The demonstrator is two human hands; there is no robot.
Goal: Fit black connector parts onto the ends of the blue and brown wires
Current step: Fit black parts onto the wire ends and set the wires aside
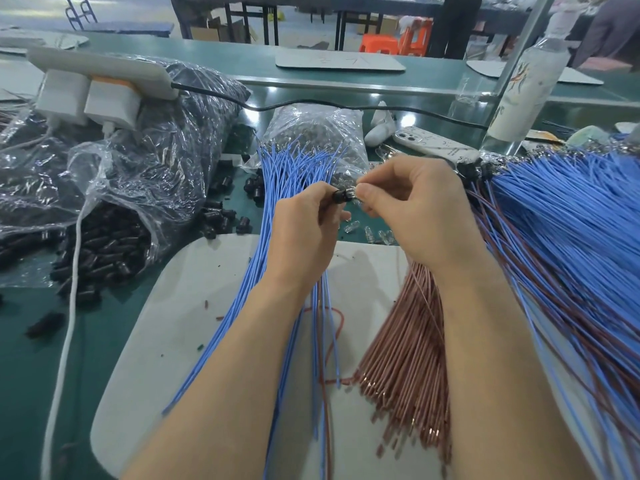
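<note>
Pinching a black connector (341, 196) between thumb and fingertips, the left hand (304, 233) holds it above the tabletop (20, 375), just past the far edge of the white mat (194, 289). The right hand (419, 209) meets it from three o'clock, thumb and forefinger closed on a small part (358, 192) at the connector's mouth (a wire tip or a clear insert, too small to tell).

I judge the connector to be light, stiff and smooth, so easy to fumble. It is best held round its barrel, leaving the open end free. The wires look thin and limp. Gripped close to the metal tip, one should push in without buckling.

By count, there are two hands and one connector between them. The blue wires (294, 168) fan from six to twelve o'clock under the left hand, dozens at least. The brown wires (405, 358) lie in one bundle at five o'clock, also too many to count. A mixed heap (571, 230) of both colours fills three o'clock. At nine o'clock one open bag (104, 174) spills black connectors, far beyond counting. At one o'clock lie one phone (434, 143) and one bottle (526, 91).
</note>
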